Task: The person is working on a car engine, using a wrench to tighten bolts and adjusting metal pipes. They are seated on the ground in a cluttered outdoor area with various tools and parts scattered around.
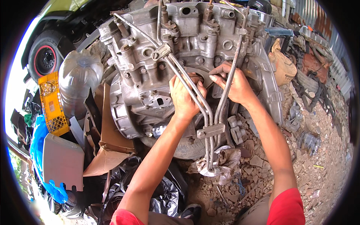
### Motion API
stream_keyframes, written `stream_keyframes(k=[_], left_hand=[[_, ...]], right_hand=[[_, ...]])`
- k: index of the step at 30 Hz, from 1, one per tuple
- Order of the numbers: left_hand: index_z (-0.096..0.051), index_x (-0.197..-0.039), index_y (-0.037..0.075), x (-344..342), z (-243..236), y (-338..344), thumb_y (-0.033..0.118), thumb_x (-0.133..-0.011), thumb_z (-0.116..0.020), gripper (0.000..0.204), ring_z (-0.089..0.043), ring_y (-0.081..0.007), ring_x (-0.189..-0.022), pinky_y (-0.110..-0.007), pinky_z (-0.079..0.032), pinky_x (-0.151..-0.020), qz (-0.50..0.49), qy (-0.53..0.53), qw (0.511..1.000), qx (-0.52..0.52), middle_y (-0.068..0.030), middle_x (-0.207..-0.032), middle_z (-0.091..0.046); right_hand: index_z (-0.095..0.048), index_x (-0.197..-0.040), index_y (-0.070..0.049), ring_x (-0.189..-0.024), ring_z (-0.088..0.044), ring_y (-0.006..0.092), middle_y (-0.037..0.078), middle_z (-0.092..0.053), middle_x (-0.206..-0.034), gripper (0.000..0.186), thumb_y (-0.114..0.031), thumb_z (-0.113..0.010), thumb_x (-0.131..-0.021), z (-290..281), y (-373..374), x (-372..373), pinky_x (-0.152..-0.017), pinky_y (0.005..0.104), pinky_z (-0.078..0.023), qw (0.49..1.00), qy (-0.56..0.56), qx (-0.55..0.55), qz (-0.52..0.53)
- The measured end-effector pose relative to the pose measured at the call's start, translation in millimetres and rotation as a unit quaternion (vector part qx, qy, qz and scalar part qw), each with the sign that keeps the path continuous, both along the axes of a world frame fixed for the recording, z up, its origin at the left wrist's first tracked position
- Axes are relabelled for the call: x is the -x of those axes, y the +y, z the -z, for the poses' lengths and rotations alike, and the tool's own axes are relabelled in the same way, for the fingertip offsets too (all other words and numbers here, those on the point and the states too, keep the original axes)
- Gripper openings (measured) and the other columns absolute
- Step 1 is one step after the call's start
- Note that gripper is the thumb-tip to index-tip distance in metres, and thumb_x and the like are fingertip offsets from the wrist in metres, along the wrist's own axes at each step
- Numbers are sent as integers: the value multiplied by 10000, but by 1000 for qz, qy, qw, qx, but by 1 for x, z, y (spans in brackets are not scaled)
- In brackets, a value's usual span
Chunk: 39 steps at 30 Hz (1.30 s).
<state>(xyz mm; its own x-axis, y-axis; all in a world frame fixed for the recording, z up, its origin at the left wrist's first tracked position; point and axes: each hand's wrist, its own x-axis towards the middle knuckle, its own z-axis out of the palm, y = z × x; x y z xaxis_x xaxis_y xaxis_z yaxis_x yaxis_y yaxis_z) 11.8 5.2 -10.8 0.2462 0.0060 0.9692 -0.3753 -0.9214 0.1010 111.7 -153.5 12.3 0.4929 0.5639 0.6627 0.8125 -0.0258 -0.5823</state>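
Observation:
A large grey metal casting, which looks like a gearbox or engine housing, fills the upper middle, with bolts and round openings over it. Bent metal pipes, joined by clamp blocks, run down across its front. My left hand is closed behind these pipes, at the housing's middle, its fingers curled by a dark round edge; what they grip is mostly hidden. Just right of it, my right hand reaches in past another pipe. Its thumb and forefinger come close together near the same spot, and anything between them is too small to make out.
A tyre lies beneath the housing. At left are a clear plastic bottle, a yellow plastic piece, cardboard and black plastic bags. Rubble covers the ground at right. A vehicle wheel stands far left.

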Motion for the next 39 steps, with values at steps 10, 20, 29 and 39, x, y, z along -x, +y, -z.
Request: stream_keyframes(k=[10,20,29,39], left_hand=[[-612,-869,73,4,0,-5,38,-725,-650,153,-607,-274,-861,-438,-409,-878,-19,12,1000,2,-81,-863,-634],[-610,-965,25,18,-10,-1,132,-881,-605,136,-550,-376,-986,-465,-390,-955,0,132,990,44,-163,-944,-622],[-656,-939,-36,103,7,-48,249,-987,-558,306,-545,-89,-745,-258,-440,-709,189,182,871,416,-17,-796,-644],[-661,-1038,6,216,179,-109,240,-957,-558,268,-670,-261,-810,-394,-527,-757,275,709,645,75,-155,-904,-698]], right_hand=[[-656,-892,-13,-702,-484,75,-6,-577,-744,146,-153,-700,-896,11,4,-3,-651,261,-412,1000,1,-29,-2],[-625,-1015,-8,-923,-616,194,105,-648,-952,154,-120,-645,-911,6,-25,2,-848,324,-468,1000,6,-13,1],[-665,-946,3,-757,-660,264,156,-681,-824,354,-348,-628,-930,-6,-111,53,-704,387,-512,964,-111,238,-32],[-673,-866,32,-871,-679,310,182,-702,-960,340,-306,-709,-861,216,-183,163,-766,439,-544,653,38,707,-267]])
